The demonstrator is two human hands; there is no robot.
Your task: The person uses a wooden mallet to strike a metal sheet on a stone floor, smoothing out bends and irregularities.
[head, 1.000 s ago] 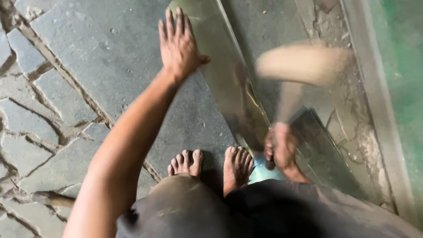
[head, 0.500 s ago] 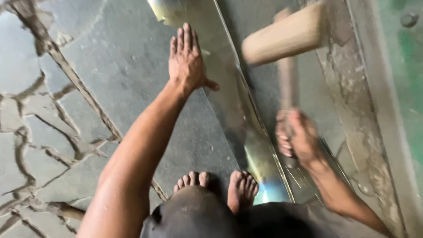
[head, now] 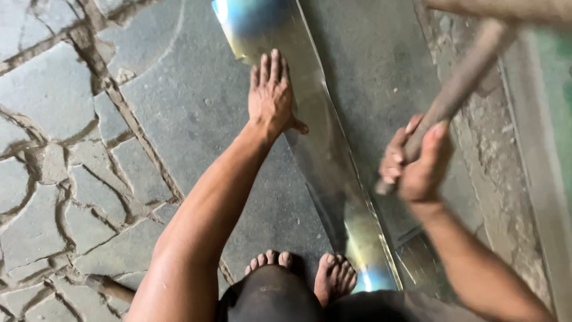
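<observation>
A long strip of shiny sheet metal (head: 333,179) lies on the grey stone floor (head: 179,119), running from the top of the view down to the person's bare feet (head: 310,271). It serves as the landmark for everything else.

The left hand (head: 271,95) lies flat with its fingers (head: 274,62) spread and straight — released, gripping nothing — the palm on the floor right at the strip's left edge, with the thumb reaching onto the metal. The forearm stretches back from it toward the person's body, to the left of the strip.

The right hand (head: 417,164) is clenched around the wooden handle (head: 453,95) of a mallet, held up above the strip's right side. The handle slants up and to the right from the fist, and its lower end pokes out below the fingers, over the metal. The mallet's head (head: 500,9) shows only as a blurred pale bar at the top right corner.

To the left of the strip the floor is cracked into irregular slabs — dark joints run between them. To the right of it lies rough, dusty concrete, then a green painted surface (head: 557,95) along the frame's edge.
</observation>
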